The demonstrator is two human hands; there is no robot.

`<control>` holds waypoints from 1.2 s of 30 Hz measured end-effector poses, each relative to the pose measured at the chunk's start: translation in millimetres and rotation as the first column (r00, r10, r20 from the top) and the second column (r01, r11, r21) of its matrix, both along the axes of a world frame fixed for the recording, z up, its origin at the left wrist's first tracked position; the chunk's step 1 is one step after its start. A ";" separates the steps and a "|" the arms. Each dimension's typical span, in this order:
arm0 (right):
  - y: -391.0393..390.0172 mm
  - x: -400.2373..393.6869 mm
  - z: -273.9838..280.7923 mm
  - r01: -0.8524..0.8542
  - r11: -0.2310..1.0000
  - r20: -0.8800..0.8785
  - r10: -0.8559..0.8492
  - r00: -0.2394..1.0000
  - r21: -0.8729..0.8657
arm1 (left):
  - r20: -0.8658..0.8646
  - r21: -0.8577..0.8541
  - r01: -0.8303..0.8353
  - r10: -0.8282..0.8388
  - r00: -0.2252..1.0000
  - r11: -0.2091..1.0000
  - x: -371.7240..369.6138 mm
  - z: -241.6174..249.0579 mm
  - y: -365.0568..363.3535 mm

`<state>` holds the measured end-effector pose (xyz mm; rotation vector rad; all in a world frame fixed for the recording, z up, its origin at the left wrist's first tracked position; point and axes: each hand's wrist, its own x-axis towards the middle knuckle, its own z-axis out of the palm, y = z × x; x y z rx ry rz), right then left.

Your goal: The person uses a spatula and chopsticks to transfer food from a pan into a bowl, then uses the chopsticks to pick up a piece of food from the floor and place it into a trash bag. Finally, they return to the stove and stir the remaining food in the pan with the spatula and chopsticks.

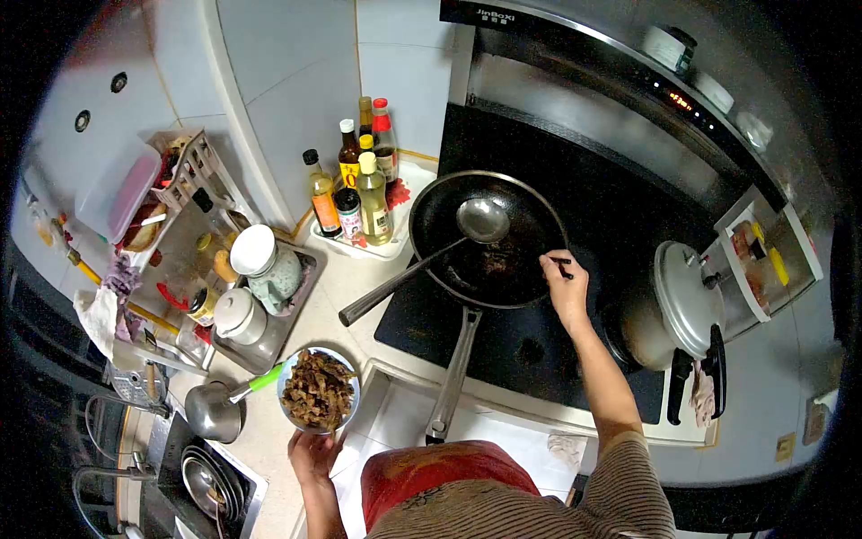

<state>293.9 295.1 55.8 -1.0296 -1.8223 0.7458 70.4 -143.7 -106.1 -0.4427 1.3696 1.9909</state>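
My left hand (pixel 312 456) grips the near edge of a white plate (pixel 357 406), which is heaped with brown cooked pieces of food (pixel 317 388) and sits at the counter's front left. At the right rim of a dark wok (pixel 530 202), my right hand (pixel 566 286) is closed around something short and dark; what it is I cannot make out. The wok stands on the black hob, its long handle (pixel 453 377) pointing towards me. Inside it lies a steel ladle (pixel 483 220), whose dark handle sticks out over the left rim. Dark residue coats the wok's bottom.
Sauce bottles (pixel 373 198) crowd a white tray (pixel 395 250) behind the wok. A pressure cooker (pixel 687 292) stands to the right. At left are a metal tray (pixel 301 296) with lidded pots, a small saucepan (pixel 214 411) with a green handle, and a sink (pixel 256 485) holding bowls.
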 end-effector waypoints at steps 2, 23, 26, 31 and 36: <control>-5.4 6.1 6.9 0.010 1.000 0.015 -0.010 1.000 -0.008 | -0.215 -0.253 -0.209 0.156 0.964 0.945 23.8 47.9 7.3; -20.3 8.8 30.6 0.172 0.978 -0.183 -0.191 0.964 -0.116 | -0.093 0.405 0.726 -0.765 0.637 0.555 -56.8 167.6 207.6; -15.6 9.0 16.6 0.249 0.967 -0.097 -0.253 0.963 -0.054 | -0.092 0.283 0.741 -0.752 0.653 0.609 -47.3 177.1 207.7; -12.2 13.6 10.5 0.332 0.943 -0.151 -0.325 0.933 0.020 | -0.310 0.026 0.775 -0.732 0.606 0.631 -37.4 197.2 186.6; -20.8 -8.1 6.3 0.215 0.977 0.035 -0.215 0.976 0.010 | -0.362 -0.063 0.773 -0.736 0.571 0.631 -34.1 210.3 165.0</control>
